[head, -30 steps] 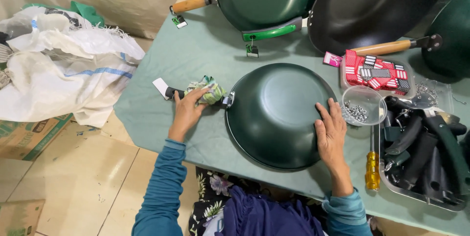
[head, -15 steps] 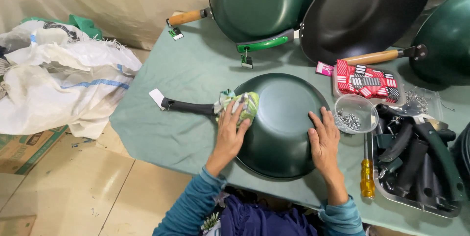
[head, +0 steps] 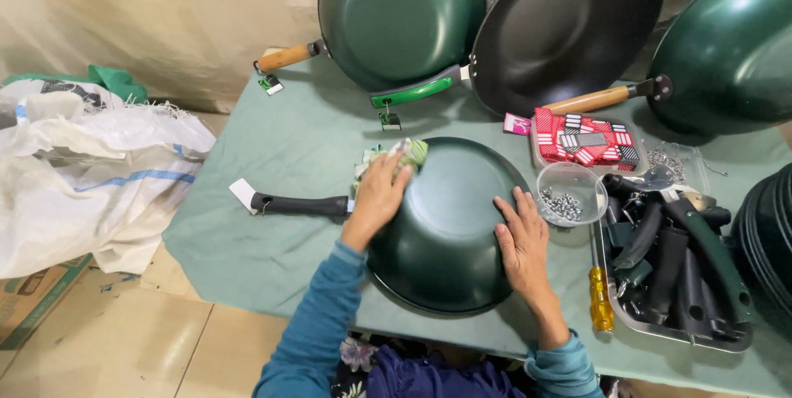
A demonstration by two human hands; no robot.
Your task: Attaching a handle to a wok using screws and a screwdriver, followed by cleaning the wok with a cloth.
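Note:
A dark green wok (head: 445,233) lies upside down on the green-covered table (head: 280,159) in front of me. My left hand (head: 378,196) presses a crumpled green and white cloth (head: 404,153) against the wok's upper left rim. A black handle (head: 299,204) with a white tag sticks out to the left, beside that hand. My right hand (head: 521,237) rests flat on the wok's right side, fingers spread.
Three more woks lean at the back: a green one (head: 400,14), a black one (head: 569,23), a green one (head: 730,51). A red box (head: 582,136), a clear cup of screws (head: 568,196), a yellow-handled screwdriver (head: 600,295) and a tray of black handles (head: 676,274) lie right. White sacks (head: 82,175) sit left.
My left hand carried the cloth from the table left of the wok up onto its rim. The black handle now lies uncovered. My right hand stays on the wok.

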